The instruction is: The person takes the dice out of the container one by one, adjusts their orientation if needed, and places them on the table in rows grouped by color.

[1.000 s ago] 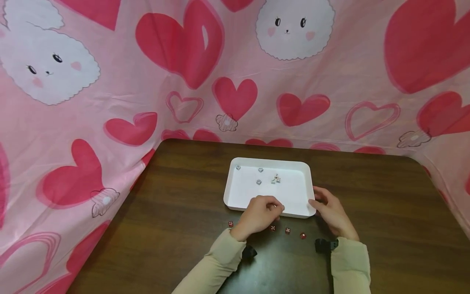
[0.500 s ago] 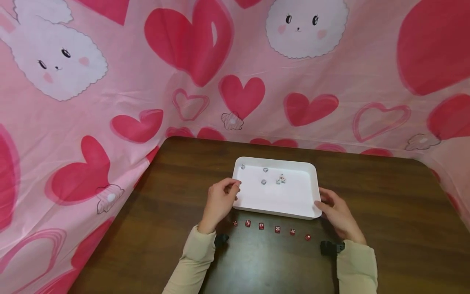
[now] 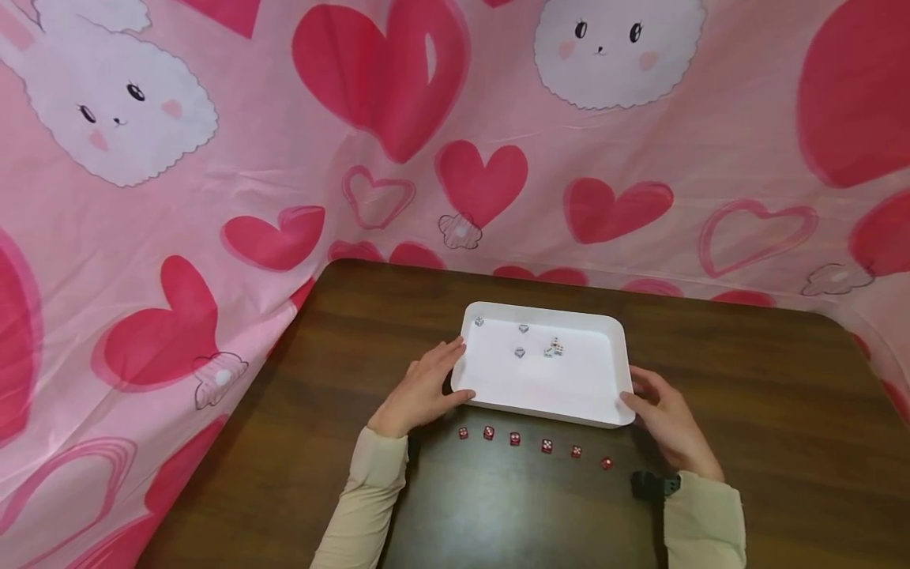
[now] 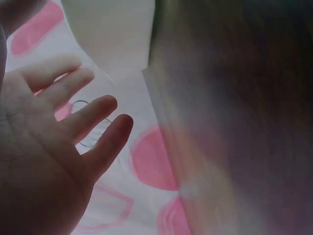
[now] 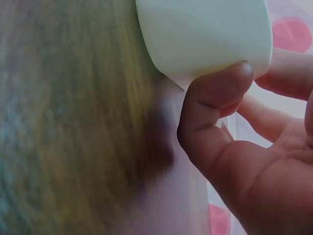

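Note:
A shallow white tray (image 3: 540,387) lies on the table in the head view, with several whitish dice (image 3: 520,352) inside, toward its far side. My left hand (image 3: 421,389) is at its left end, fingers straight and spread from the thumb; the left wrist view shows that palm (image 4: 39,147) and the straight fingers close to the tray's corner. At the near right corner, my right hand (image 3: 668,419) holds the tray between thumb and fingers. In the right wrist view, the bent thumb (image 5: 210,103) presses on the tray wall. Several red dice (image 3: 547,446) form a row in front of the tray.
The dark brown wooden table (image 3: 398,316) extends around the tray on all sides. Behind it and along the left hangs a pink cloth (image 3: 284,118) printed with hearts and white rabbit faces.
My left hand has moved left, from over the tray's near edge to its left end, and its fingers have straightened. The red dice row is now uncovered. My right hand stays at the corner.

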The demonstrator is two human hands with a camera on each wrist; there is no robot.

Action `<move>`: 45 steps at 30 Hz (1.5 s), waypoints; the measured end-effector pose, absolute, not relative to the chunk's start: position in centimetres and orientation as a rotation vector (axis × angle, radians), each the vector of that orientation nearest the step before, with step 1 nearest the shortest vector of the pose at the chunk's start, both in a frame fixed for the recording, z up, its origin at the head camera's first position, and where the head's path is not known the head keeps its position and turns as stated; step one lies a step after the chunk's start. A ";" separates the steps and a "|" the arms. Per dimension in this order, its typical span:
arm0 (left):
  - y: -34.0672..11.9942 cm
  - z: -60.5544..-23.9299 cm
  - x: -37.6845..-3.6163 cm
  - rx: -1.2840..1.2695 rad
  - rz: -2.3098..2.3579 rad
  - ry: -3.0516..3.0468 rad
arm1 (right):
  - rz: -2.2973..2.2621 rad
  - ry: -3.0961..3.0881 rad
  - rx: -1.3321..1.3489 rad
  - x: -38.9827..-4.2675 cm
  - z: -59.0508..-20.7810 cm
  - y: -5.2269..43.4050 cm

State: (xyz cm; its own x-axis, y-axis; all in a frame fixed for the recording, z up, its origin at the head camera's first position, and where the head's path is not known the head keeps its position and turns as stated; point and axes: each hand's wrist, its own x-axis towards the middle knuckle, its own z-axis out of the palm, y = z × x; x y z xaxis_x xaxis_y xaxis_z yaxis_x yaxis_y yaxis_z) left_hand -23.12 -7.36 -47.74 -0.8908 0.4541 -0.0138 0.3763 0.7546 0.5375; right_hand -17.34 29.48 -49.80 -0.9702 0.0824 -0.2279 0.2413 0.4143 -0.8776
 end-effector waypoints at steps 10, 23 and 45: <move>-7.9 -48.3 -23.4 0.644 0.807 2.732 | -1.540 2.538 0.277 -17.3 -49.7 29.6; -8.2 -48.2 -23.0 0.655 0.849 2.687 | -1.342 2.703 0.308 -16.8 -48.7 29.2; -8.1 -48.1 -23.0 0.649 0.929 2.630 | -1.808 2.868 0.315 -19.5 -41.0 22.7</move>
